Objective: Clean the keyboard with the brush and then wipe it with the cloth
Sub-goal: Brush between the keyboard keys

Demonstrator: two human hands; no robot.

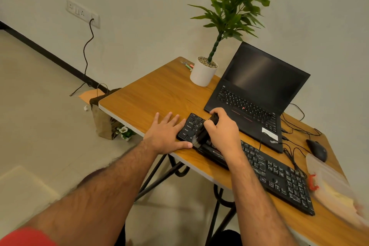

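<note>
We are in the brushing step. Our right hand (223, 130) is wrapped around the dark brush (201, 136), its grip closed on the handle, with the pale bristles down on the keys at the left end of the black keyboard (279, 177), just left of frame centre. Our left hand (167, 136) lies flat and spread on the wooden surface (151, 94), thumb against the keyboard's near left corner — bracing it, holding nothing.

To do this well, we judge we should keep that left hand pressing so the board does not slide, and sweep in short strokes along the rows, tilting the bristles into the gaps between keys. Working from this left end toward the number pad at lower right would push dust one way — not back over cleaned keys. Light pressure should spare the keycaps.

A pale, blurred bundle lies at the lower right edge; we cannot tell whether it is the cloth.
</note>
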